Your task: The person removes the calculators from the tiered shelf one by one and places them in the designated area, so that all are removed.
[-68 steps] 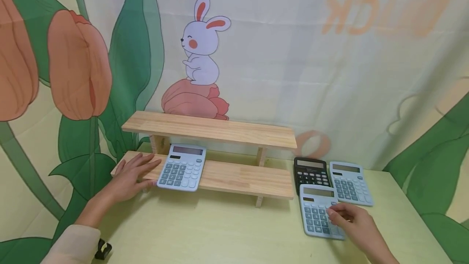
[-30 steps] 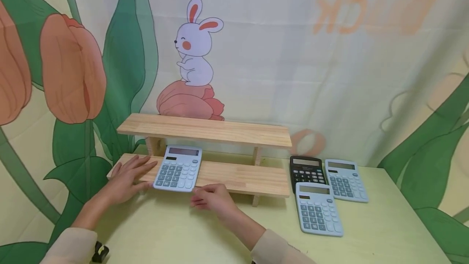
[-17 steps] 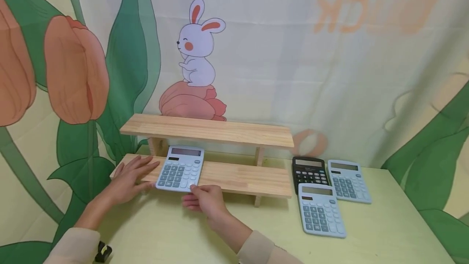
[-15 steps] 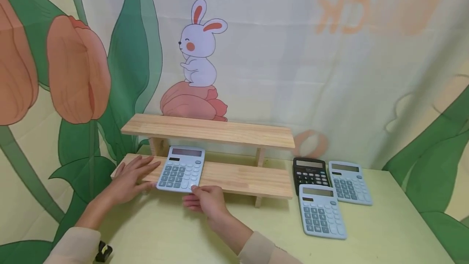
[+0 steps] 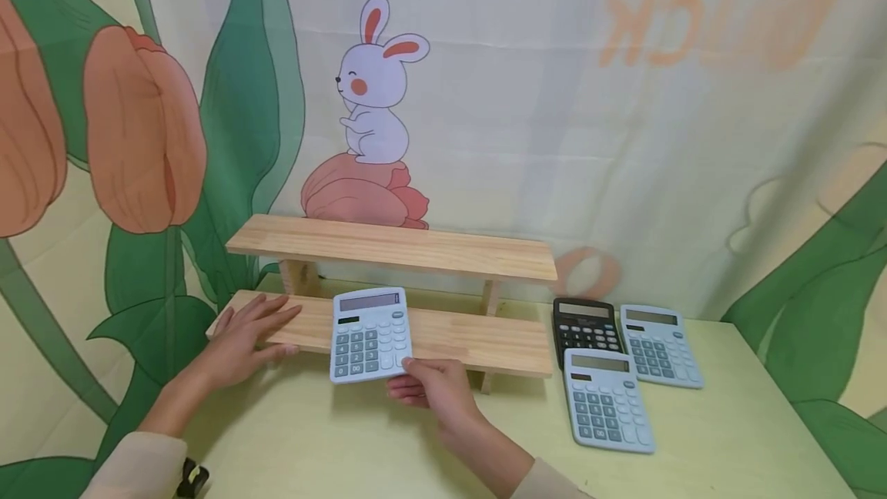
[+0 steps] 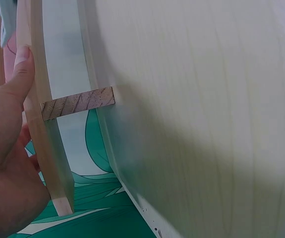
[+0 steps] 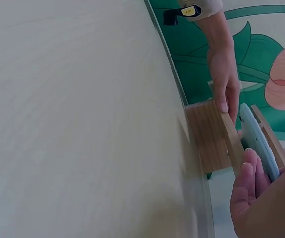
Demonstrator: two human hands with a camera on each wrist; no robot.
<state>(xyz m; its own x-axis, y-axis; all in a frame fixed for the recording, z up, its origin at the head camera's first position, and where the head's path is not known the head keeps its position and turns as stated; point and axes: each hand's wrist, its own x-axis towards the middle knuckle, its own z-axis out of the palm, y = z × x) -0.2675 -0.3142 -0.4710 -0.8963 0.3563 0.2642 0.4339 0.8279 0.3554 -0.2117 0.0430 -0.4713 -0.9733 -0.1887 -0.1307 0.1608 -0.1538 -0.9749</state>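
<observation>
My right hand (image 5: 443,399) pinches a light blue calculator (image 5: 371,336) by its lower right corner, thumb on the keys and fingers beneath. The calculator is tilted, in front of the lower board (image 5: 478,339) of a two-tier wooden shelf; in the right wrist view the calculator (image 7: 258,141) shows edge-on. At the lower board's left end rests my left hand (image 5: 242,341), fingers spread over the top. In the left wrist view its thumb (image 6: 24,67) lies along the board's front edge.
On the table's right side lie a black calculator (image 5: 587,326), a light blue calculator (image 5: 661,346) behind, and another light blue calculator (image 5: 608,400) in front, overlapping the black one. The shelf's upper board (image 5: 395,245) runs above the lower one. A printed curtain hangs behind.
My right hand left the front right calculator, moved left and took hold of the calculator on the shelf. That calculator has since shifted right and toward me. My left hand stays put.
</observation>
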